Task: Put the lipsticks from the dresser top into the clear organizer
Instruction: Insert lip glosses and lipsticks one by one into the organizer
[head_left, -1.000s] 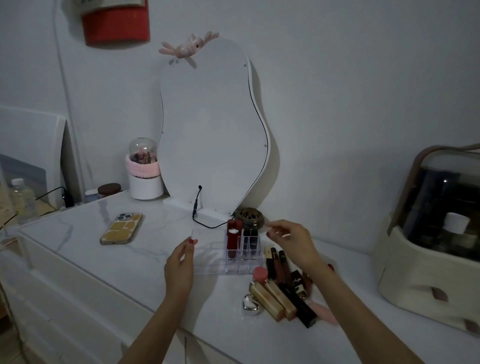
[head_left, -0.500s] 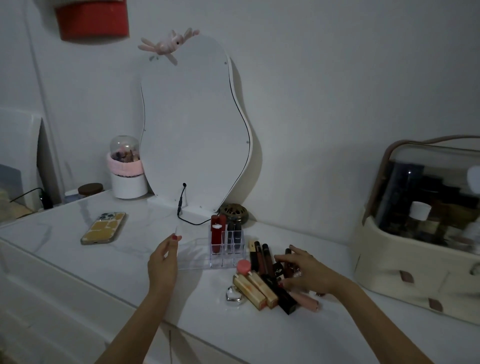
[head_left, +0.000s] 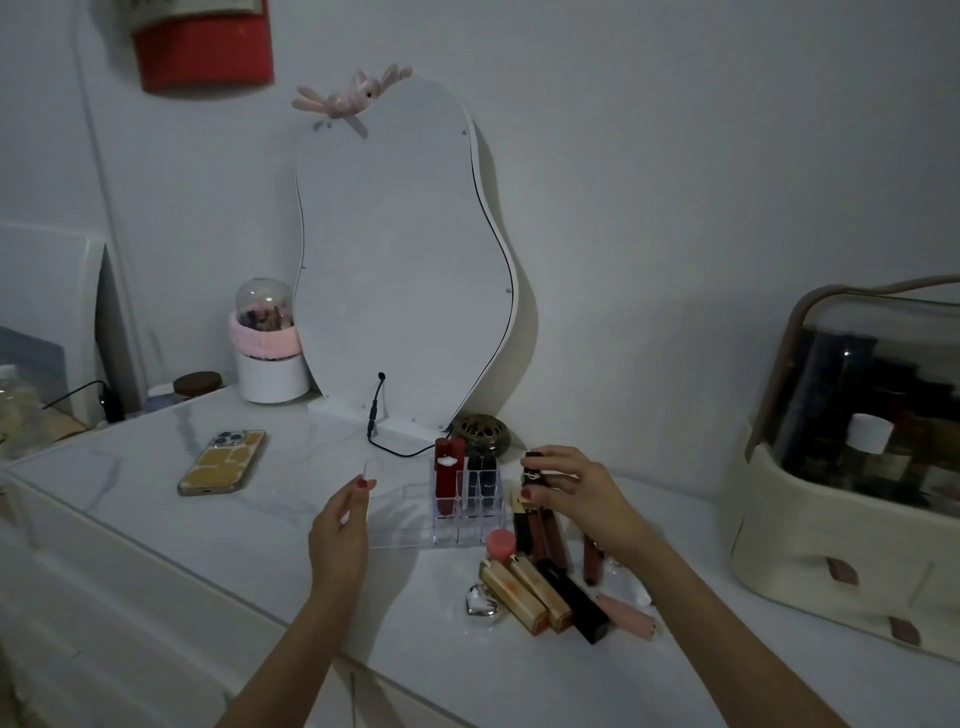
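The clear organizer (head_left: 405, 512) stands on the white marble dresser top (head_left: 260, 519). A red lipstick (head_left: 448, 480) and two dark ones (head_left: 480, 480) stand upright in its right-hand slots. My left hand (head_left: 340, 535) grips the organizer's left edge. My right hand (head_left: 576, 496) holds a dark lipstick (head_left: 534, 470) with a light logo, upright, just right of the organizer. Below it, several lipsticks lie in a pile (head_left: 545, 587): gold tubes, a black one, brown glosses and a pink-capped one.
A wavy mirror (head_left: 400, 260) with a black cable stands behind the organizer. Also on the dresser are a phone (head_left: 223, 461), a brass dish (head_left: 479, 430), a silver heart (head_left: 482, 604), a pink-banded white jar (head_left: 270, 358), and at right a cream cosmetics case (head_left: 852, 499).
My right hand went down to the pile, closed on a dark lipstick and lifted it up beside the organizer. My left hand stayed on the organizer's edge.
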